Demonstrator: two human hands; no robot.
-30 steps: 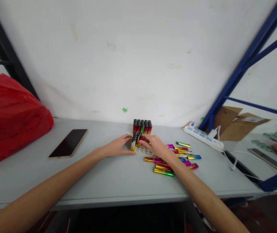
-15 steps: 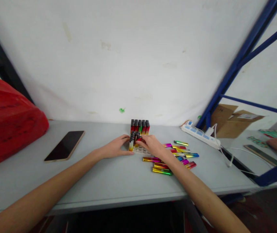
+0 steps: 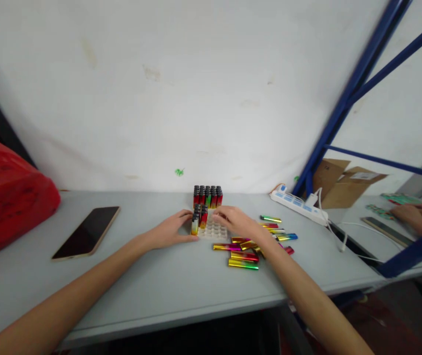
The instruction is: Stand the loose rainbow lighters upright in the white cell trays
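Observation:
A pale tray with rows of holes (image 3: 216,230) lies on the table in front of me. Several lighters (image 3: 195,224) with black tops stand upright in its left part, a red one (image 3: 204,217) among them. My left hand (image 3: 172,230) holds the tray's left end, thumb at the front corner and fingers at the far side. Above the tray's right part is my right hand (image 3: 236,221), its fingers loosely bent and apart, with nothing visible in them. Beside it lies a pile of shiny coloured lighters (image 3: 244,256), partly hidden by my right forearm.
Behind the tray, a block of upright lighters (image 3: 208,197) stands near the wall. A phone (image 3: 87,232) and a red bag (image 3: 9,197) are on the left. To the right are a power strip (image 3: 299,204), a blue frame (image 3: 338,111), a cardboard box (image 3: 347,185) and another person's hands (image 3: 412,215).
My right hand has let go of the red lighter, which now stands in the tray, and has moved slightly right. My left hand stays at the tray. The view has shifted a little.

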